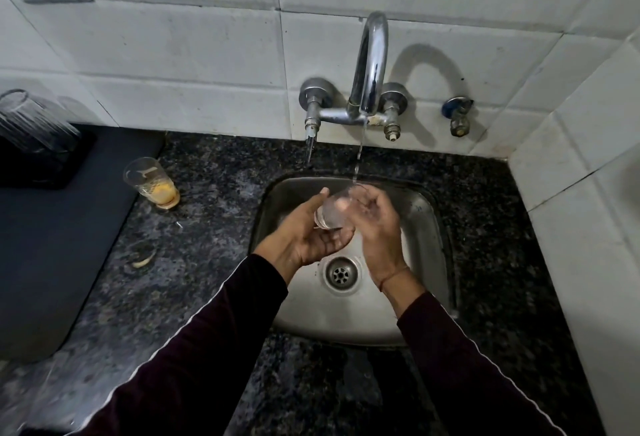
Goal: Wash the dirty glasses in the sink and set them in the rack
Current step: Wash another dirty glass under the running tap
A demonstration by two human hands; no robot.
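Person's rinsing a glass (334, 210) over the sink (426, 213) under the tap (370, 64), left hand (311, 231) cupping its base, right hand (375, 217) curling round its rim, and I'm thinking wet fingers are risking a slip onto steel.

You find no readable text, label, brand or number anywhere; the pale mark on the dirty glass (149, 179) standing on the counter (214, 172) is too blurred to read.

Ribbed glass (29, 123) cropped at left edge
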